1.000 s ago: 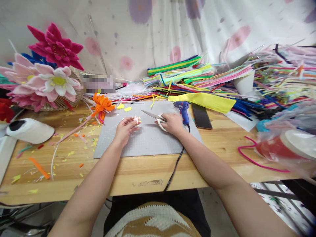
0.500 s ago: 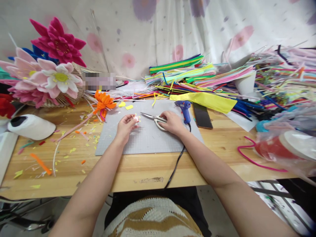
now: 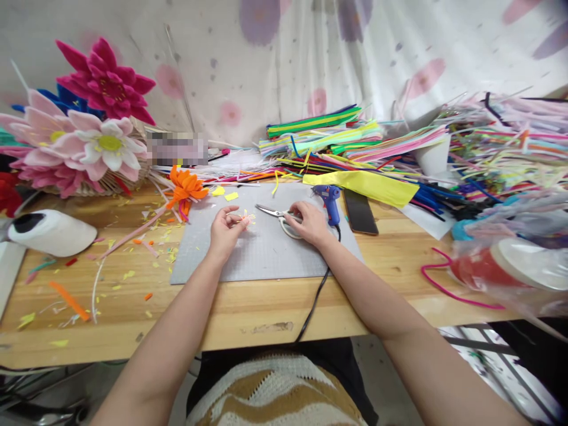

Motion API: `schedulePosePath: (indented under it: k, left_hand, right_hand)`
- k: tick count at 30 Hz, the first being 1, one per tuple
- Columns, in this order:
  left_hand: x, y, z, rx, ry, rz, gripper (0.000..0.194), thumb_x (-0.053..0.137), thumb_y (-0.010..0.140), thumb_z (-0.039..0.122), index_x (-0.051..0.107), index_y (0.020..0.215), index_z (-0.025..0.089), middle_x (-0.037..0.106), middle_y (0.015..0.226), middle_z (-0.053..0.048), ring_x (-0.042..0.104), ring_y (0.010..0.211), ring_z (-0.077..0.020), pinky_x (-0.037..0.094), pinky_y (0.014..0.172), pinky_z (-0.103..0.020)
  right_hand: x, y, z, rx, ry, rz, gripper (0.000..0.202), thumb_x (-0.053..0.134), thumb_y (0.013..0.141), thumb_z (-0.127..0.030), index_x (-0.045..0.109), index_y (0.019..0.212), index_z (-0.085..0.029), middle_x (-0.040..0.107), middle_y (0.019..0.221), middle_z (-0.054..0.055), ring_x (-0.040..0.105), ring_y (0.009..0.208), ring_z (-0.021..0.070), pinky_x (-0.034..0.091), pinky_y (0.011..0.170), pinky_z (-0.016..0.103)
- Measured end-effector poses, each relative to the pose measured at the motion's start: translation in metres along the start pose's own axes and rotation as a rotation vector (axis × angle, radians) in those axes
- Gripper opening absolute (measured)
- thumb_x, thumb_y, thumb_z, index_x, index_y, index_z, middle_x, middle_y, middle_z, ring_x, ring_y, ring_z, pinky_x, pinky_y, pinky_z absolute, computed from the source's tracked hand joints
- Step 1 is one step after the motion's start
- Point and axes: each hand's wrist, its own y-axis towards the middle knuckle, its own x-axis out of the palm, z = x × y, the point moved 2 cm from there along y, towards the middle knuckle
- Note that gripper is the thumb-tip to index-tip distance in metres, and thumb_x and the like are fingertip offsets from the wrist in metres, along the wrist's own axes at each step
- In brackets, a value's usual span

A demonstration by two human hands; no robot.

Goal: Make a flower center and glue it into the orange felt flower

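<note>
Between thumb and fingers, my left hand [image 3: 228, 229] pinches a small bunch of thin pale strands [image 3: 248, 218] with yellow tips, like flower stamens. Just to the right, my right hand [image 3: 307, 222] grips a pair of scissors [image 3: 274, 212] by its pale handles. The blades point left toward the bunch and stay apart from it. Both hands are over the grey cutting mat [image 3: 257, 260]. A blue glue gun [image 3: 329, 204] lies beside my right hand, its black cord running under my right forearm.
An orange flower [image 3: 185, 188] lies at the mat's back left corner, near yellow scraps [image 3: 231, 196]. A phone [image 3: 360, 212] and a yellow strip [image 3: 364, 184] are to the right. Bundled pipe cleaners [image 3: 319, 139] line the back. A white thread cone [image 3: 53, 234] lies left.
My left hand has turned the bunch slightly, so its strands now fan out to the right. The scissors stay in my right hand, shifted very little. The whole view has moved slightly.
</note>
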Motion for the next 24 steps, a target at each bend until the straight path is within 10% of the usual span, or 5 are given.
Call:
schedulePosePath:
  k: [24]
  left_hand:
    - [-0.0064, 0.0089, -0.002, -0.005, -0.051, 0.094, 0.046, 0.076, 0.051, 0.027, 0.049, 0.088, 0.019, 0.06, 0.069, 0.003, 0.062, 0.065, -0.0119, 0.051, 0.063, -0.026]
  right_hand:
    - [0.0042, 0.0007, 0.0035, 0.0, -0.005, 0.065, 0.032, 0.036, 0.092, -0.041, 0.059, 0.087, -0.019, 0.064, 0.088, 0.007, 0.054, 0.086, 0.0183, 0.034, 0.078, 0.031]
